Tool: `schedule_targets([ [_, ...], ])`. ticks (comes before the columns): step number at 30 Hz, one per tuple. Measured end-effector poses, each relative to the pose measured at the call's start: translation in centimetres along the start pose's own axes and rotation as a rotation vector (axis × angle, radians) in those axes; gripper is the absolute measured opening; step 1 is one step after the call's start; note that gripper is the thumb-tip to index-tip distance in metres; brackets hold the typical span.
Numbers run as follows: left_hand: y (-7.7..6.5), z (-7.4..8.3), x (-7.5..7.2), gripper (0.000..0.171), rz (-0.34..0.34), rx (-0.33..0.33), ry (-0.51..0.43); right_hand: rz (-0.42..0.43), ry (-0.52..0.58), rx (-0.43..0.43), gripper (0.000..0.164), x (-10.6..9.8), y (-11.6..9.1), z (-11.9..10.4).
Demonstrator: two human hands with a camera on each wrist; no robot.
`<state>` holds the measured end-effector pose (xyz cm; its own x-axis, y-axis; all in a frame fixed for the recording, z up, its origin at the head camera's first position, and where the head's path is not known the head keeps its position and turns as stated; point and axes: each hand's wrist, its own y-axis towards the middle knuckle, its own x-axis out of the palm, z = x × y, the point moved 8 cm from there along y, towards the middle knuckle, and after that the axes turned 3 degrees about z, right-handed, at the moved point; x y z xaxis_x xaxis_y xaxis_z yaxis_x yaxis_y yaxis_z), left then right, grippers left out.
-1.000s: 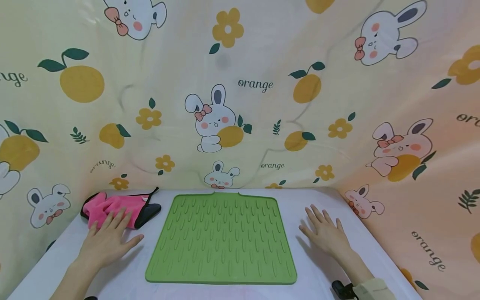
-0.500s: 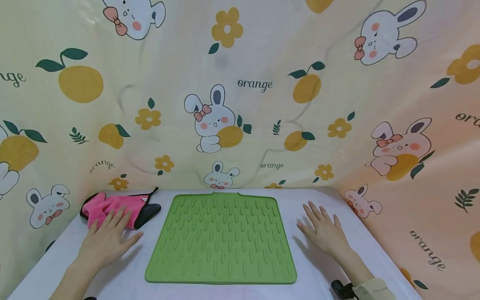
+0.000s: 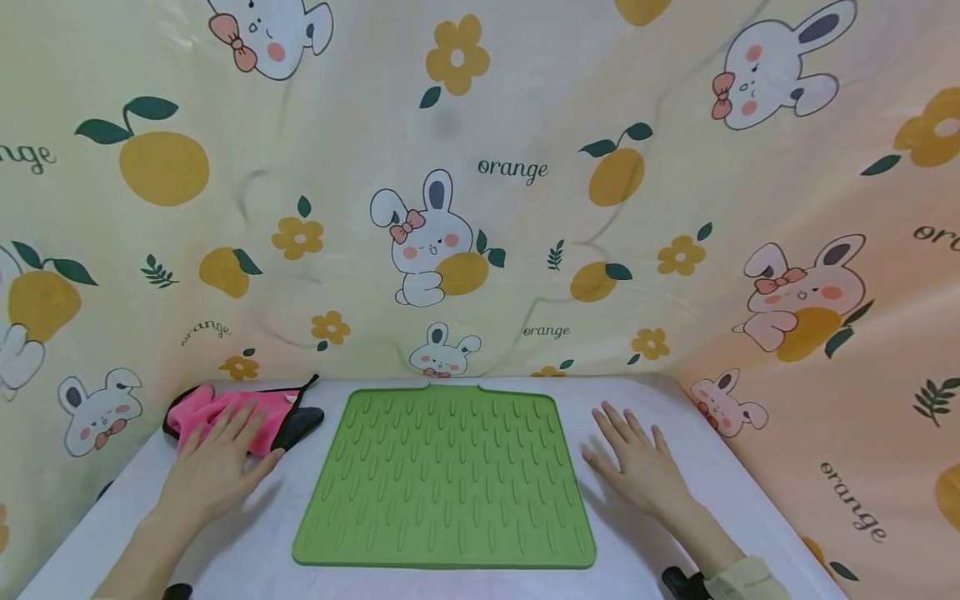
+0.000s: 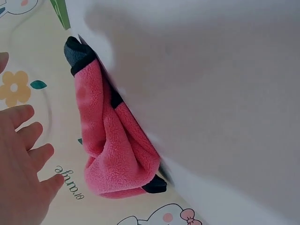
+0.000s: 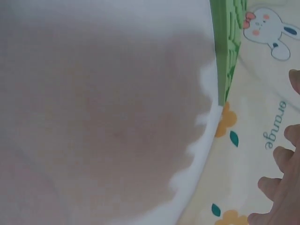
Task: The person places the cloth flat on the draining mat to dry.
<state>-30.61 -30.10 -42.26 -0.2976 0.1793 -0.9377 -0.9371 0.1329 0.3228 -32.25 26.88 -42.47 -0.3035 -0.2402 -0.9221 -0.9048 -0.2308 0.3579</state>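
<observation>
A green mat (image 3: 444,483) with rows of raised oval ridges lies flat on the white table. To its left is a crumpled pink fleecy cloth (image 3: 225,410) with black edging and a dark grey patch; the left wrist view shows the bunched cloth (image 4: 112,150) from closer. My left hand (image 3: 213,475) is spread above the table, its fingertips overlapping the cloth in the head view. In the left wrist view that hand (image 4: 21,164) appears apart from the cloth. On the mat's right side, my right hand (image 3: 637,462) hovers with fingers extended, its shadow below it. Neither hand holds anything.
The white table (image 3: 517,583) meets a cream curtain (image 3: 525,250) printed with rabbits, oranges and flowers, which stands behind it and along both sides. A black strap (image 3: 684,583) shows at the right wrist beside a light sleeve (image 3: 746,579).
My right hand has shifted left, nearer the mat. My left hand has moved slightly forward over the cloth. Mat and cloth stay where they were.
</observation>
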Motion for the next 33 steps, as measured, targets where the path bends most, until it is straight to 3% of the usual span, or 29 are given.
schedule_targets([
  [10,0.7,-1.1,0.1,0.08,0.017,0.049,0.037,0.0,-0.053,-0.085,0.071,0.3,-1.0,-1.9],
  [25,1.7,-4.1,1.1,0.087,-0.058,0.014,0.045,-0.009,-0.05,-0.15,0.074,0.5,-3.5,-3.8],
  [33,2.1,-5.4,0.9,0.087,-0.073,0.012,0.061,-0.025,-0.051,-0.186,0.074,0.7,-5.2,-4.6],
])
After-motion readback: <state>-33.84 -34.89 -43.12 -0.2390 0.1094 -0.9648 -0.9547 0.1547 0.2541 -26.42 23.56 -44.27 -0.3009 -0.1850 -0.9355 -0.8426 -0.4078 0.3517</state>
